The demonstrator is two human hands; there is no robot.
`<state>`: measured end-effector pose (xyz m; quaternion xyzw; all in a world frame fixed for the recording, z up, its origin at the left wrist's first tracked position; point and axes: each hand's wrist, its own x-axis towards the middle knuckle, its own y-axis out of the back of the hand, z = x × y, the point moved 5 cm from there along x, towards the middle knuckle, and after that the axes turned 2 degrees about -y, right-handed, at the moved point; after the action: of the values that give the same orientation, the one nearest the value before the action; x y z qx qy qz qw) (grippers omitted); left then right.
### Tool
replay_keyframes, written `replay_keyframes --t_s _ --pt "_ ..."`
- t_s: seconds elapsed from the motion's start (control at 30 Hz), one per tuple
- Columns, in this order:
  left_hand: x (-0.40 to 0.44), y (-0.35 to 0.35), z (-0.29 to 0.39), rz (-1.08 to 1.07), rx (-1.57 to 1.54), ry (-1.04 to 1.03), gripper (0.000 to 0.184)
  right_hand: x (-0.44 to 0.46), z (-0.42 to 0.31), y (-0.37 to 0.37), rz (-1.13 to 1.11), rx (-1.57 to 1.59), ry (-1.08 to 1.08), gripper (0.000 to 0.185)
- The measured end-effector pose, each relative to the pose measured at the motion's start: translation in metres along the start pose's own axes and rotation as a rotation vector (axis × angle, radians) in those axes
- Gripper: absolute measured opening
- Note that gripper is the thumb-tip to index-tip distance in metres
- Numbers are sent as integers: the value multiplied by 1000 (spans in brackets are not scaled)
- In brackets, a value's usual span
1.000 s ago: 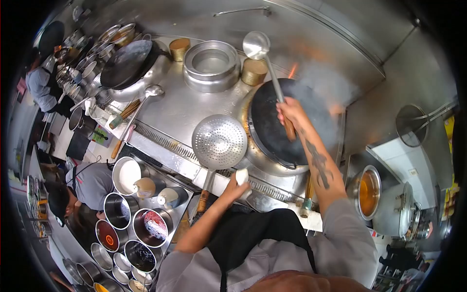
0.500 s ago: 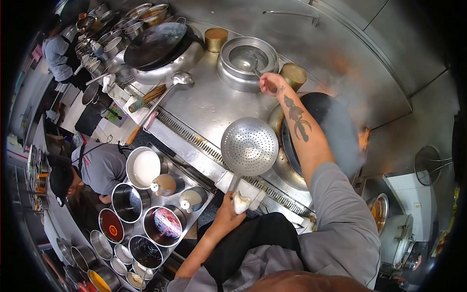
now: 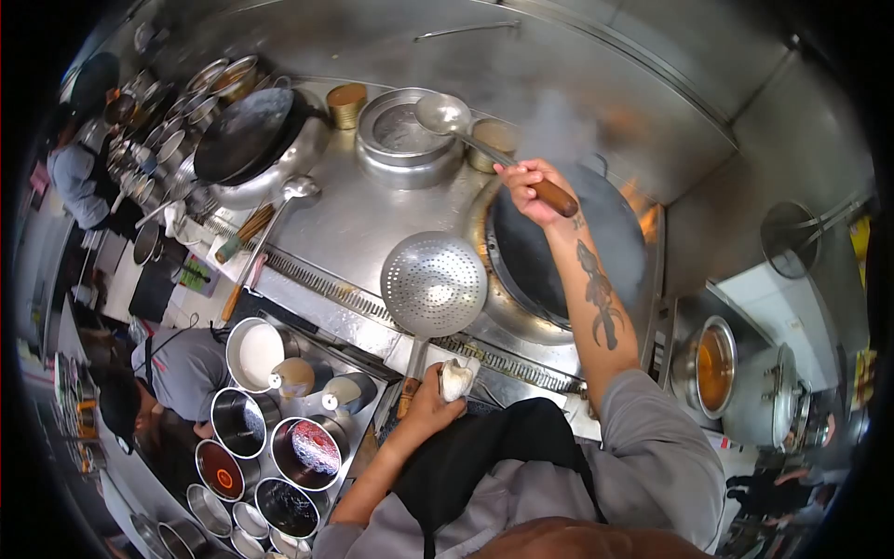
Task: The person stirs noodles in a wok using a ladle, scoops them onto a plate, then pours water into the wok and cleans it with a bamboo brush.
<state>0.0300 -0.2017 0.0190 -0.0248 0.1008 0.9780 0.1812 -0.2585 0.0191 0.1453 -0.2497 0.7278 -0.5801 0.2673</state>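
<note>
A metal ladle [image 3: 443, 114] with a wooden handle is in my right hand [image 3: 540, 193], its bowl above the right side of the round steel pot [image 3: 410, 170]. My fingers are wrapped round the handle, over the edge of the steaming dark wok [image 3: 549, 247]. Lower down, my left hand [image 3: 435, 402] is closed on a crumpled white cloth [image 3: 456, 380], beside the handle of a perforated strainer [image 3: 433, 282]. The strainer lies face up on the front of the stove.
Sauce pots [image 3: 307, 452] and squeeze bottles stand at the lower left. A second wok [image 3: 244, 135] is at the upper left, a spare ladle [image 3: 300, 189] near it. Two co-workers are at the left. Orange liquid fills a bowl [image 3: 715, 363] at the right. Flames show behind the wok.
Since the last earlier frame, the ladle has risen out of the round pot and moved right with my right hand. My left hand still holds the cloth. The whole view has shifted.
</note>
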Motion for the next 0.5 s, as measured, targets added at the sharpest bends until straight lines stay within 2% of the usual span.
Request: replay_keyframes --t_s 0.1,0.3,0.33,0.43,0.47,0.5 --pt "1 -17 8 -41 -35 -3 70 -81 14 -25 42 -17 29 40" --pt "7 -51 8 -99 -259 84 66 -223 34 -9 216 -91 71 39" --pt "8 -56 11 -102 -276 69 63 -237 34 0 263 -96 79 38" --pt "10 -69 17 -97 -182 61 59 -263 28 23 344 -330 285 32" --pt "10 -74 22 -102 -220 71 59 -265 28 22 507 -312 278 36" --pt "9 -79 27 -104 -259 80 58 -269 20 31 547 -335 243 30"
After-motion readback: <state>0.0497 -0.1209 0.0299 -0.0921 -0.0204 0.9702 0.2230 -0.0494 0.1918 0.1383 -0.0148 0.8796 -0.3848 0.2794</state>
